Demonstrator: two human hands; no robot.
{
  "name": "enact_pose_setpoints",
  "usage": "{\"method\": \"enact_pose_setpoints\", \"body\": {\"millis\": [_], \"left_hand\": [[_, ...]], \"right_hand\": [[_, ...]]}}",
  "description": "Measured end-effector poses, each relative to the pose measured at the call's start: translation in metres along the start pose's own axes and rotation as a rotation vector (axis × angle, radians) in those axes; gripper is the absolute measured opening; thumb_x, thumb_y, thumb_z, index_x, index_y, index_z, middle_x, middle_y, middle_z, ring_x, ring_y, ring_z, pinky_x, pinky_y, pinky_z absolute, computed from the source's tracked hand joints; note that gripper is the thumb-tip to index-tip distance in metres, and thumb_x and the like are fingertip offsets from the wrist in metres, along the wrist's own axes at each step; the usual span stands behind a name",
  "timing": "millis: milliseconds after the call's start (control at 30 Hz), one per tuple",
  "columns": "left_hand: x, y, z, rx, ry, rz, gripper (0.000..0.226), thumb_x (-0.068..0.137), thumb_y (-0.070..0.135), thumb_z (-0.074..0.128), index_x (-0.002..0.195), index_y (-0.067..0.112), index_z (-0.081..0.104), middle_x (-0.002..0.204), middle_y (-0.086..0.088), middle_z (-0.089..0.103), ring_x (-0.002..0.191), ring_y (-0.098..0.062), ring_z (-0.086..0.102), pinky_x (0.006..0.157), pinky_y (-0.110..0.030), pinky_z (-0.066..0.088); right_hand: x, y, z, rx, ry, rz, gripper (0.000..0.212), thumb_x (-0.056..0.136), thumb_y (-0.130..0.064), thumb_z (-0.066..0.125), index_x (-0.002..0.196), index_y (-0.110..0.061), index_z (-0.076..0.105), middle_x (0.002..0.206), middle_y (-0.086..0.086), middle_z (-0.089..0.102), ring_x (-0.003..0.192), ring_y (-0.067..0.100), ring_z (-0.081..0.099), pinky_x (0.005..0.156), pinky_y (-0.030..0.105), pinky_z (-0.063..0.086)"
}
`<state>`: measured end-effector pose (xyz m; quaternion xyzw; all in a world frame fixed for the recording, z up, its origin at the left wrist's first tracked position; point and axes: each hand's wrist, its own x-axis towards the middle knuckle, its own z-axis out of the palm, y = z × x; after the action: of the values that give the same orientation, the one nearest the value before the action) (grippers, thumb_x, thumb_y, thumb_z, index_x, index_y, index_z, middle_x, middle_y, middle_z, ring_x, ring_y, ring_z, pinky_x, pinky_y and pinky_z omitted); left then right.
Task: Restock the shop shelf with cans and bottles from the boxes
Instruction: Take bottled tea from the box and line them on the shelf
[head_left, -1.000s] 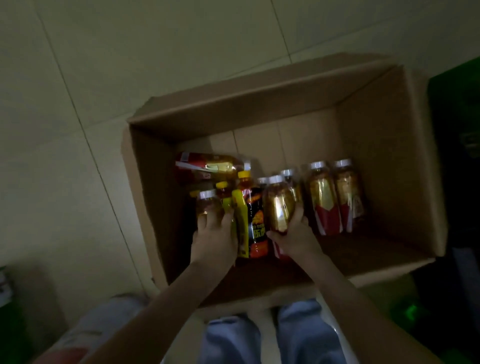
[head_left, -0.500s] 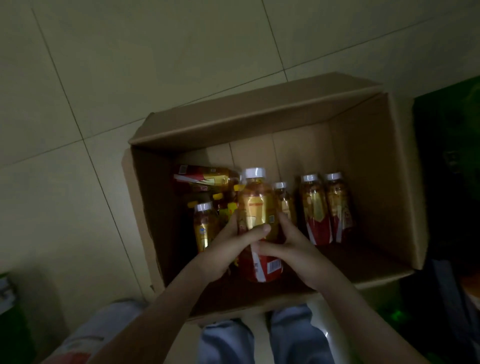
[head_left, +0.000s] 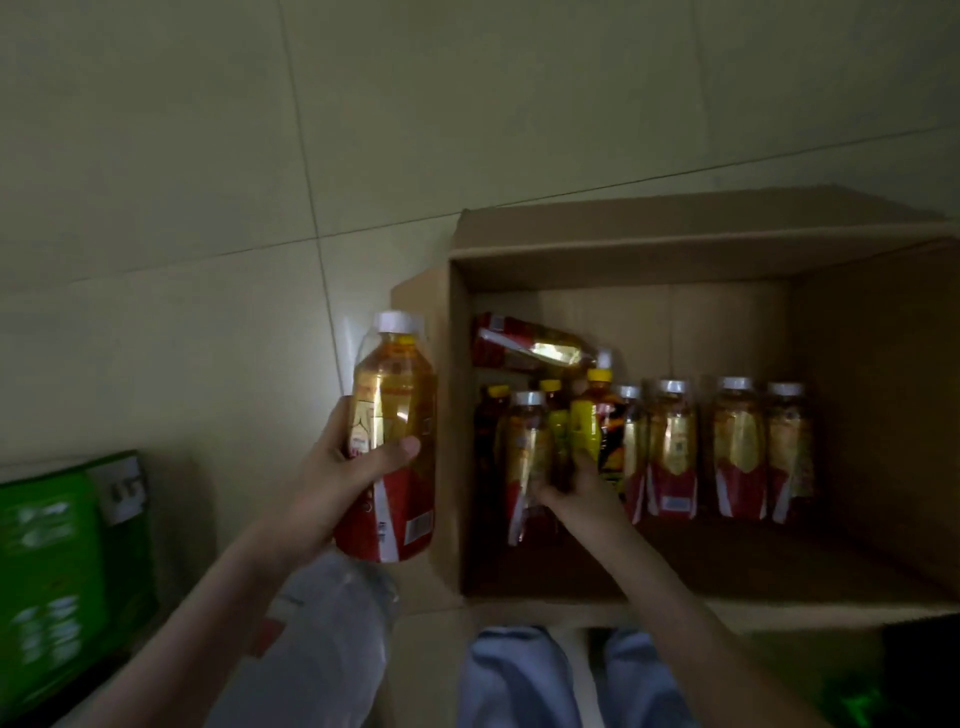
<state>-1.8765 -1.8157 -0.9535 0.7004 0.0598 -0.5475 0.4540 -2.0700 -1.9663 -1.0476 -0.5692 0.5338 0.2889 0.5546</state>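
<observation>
Left hand (head_left: 340, 486): fingers and thumb wrapped round the middle of a tea bottle (head_left: 395, 436), with amber liquid, a white cap and a red and gold label. It is held upright outside the cardboard box (head_left: 623, 244), just beside the box's left wall, over the tiled floor (head_left: 156, 156).

Right hand (head_left: 579, 499): down inside the box near its front-left corner, fingers closed round the lower part of a white-capped bottle (head_left: 527, 452) of the same kind. Edges are blurred there.

Box contents, all toward the back wall:
- yellow-capped bottles (head_left: 592, 415) with dark and yellow labels, clustered at the left, touching the gripped bottle
- one red-and-gold bottle on its side (head_left: 535, 345), lying on top of that cluster in the back-left corner
- a row of upright tea bottles (head_left: 737, 447) with white caps, running right from the cluster
- the front strip of the box floor is bare cardboard

Outside the box: a green carton (head_left: 52, 545) at the left, and a clear plastic bottle (head_left: 332, 639), blurred, under the left forearm. Pale blue trouser legs (head_left: 519, 675) show at the bottom.
</observation>
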Motion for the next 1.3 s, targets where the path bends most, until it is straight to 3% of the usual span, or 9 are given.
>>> {"method": "enact_pose_setpoints", "body": {"millis": [133,367,467,600,767,833,967,1133,1300], "left_hand": [[-0.014,-0.019,-0.029,-0.036,0.077,-0.062,0.074,0.042,0.047,0.082,0.108,0.037,0.051,0.105,-0.003,0.068,0.091,-0.022,0.07,0.073,-0.039,0.057],[-0.026,-0.052,-0.032,-0.061,0.199,-0.132,0.05,0.067,0.033,0.08,0.103,0.037,0.045,0.105,-0.002,0.063,0.084,-0.017,0.067,0.066,-0.032,0.054],[-0.045,-0.048,-0.022,-0.119,0.186,-0.147,0.063,0.062,0.032,0.084,0.112,0.028,0.047,0.109,-0.009,0.064,0.088,-0.025,0.069,0.072,-0.041,0.058],[-0.088,0.003,-0.005,-0.153,0.09,-0.129,0.073,0.054,0.04,0.081,0.117,0.031,0.046,0.112,-0.006,0.064,0.097,-0.025,0.067,0.076,-0.038,0.056],[-0.173,0.121,0.029,-0.163,-0.05,-0.03,0.073,0.052,0.039,0.082,0.117,0.037,0.049,0.105,0.0,0.071,0.09,-0.02,0.071,0.075,-0.038,0.055],[-0.207,0.167,0.05,-0.115,-0.136,0.027,0.086,0.047,0.039,0.087,0.122,0.039,0.046,0.108,-0.002,0.071,0.095,-0.024,0.07,0.082,-0.044,0.055],[-0.295,0.275,0.105,0.013,-0.265,0.212,0.083,0.045,0.042,0.087,0.119,0.028,0.053,0.105,-0.006,0.072,0.098,-0.027,0.068,0.093,-0.049,0.051],[-0.418,0.348,0.186,0.093,-0.459,0.36,0.075,0.055,0.034,0.084,0.121,0.025,0.049,0.103,-0.01,0.072,0.092,-0.028,0.07,0.075,-0.04,0.056],[-0.56,0.35,0.275,0.171,-0.68,0.509,0.043,0.072,0.022,0.072,0.111,0.018,0.052,0.085,-0.003,0.075,0.076,-0.019,0.072,0.061,-0.029,0.057]], "right_hand": [[0.025,0.011,0.053,-0.077,0.124,-0.035,0.103,0.073,-0.026,0.08,0.148,-0.008,0.011,0.139,0.012,0.047,0.127,0.03,0.046,0.103,0.038,0.038],[0.032,0.006,0.066,-0.113,0.275,-0.047,0.082,0.07,-0.021,0.08,0.131,-0.006,0.029,0.129,0.015,0.049,0.117,0.033,0.05,0.093,0.038,0.045],[-0.011,-0.001,0.046,-0.05,0.282,-0.092,0.08,0.073,-0.019,0.079,0.134,-0.009,0.028,0.122,0.005,0.049,0.112,0.024,0.052,0.085,0.03,0.043],[-0.098,-0.032,-0.002,0.022,0.297,-0.127,0.084,0.068,-0.024,0.082,0.134,-0.019,0.03,0.121,0.001,0.056,0.113,0.022,0.055,0.093,0.038,0.046],[-0.258,-0.102,-0.084,0.294,0.321,-0.167,0.093,0.065,-0.017,0.085,0.139,-0.024,0.03,0.118,-0.011,0.049,0.114,0.012,0.046,0.104,0.038,0.035],[-0.317,-0.12,-0.114,0.375,0.309,-0.249,0.088,0.062,-0.014,0.087,0.13,-0.028,0.034,0.112,-0.013,0.053,0.103,0.007,0.051,0.095,0.028,0.037],[-0.449,-0.146,-0.172,0.604,0.303,-0.421,0.075,0.063,-0.004,0.086,0.121,-0.026,0.042,0.101,-0.004,0.065,0.084,0.002,0.062,0.065,0.012,0.043],[-0.601,-0.125,-0.225,0.767,0.392,-0.591,0.077,0.052,-0.017,0.088,0.116,-0.032,0.049,0.104,-0.002,0.067,0.092,0.012,0.065,0.074,0.029,0.049],[-0.742,-0.049,-0.252,0.797,0.572,-0.776,0.078,0.052,-0.019,0.088,0.114,-0.044,0.047,0.105,-0.007,0.071,0.097,0.012,0.068,0.092,0.043,0.051]]}}
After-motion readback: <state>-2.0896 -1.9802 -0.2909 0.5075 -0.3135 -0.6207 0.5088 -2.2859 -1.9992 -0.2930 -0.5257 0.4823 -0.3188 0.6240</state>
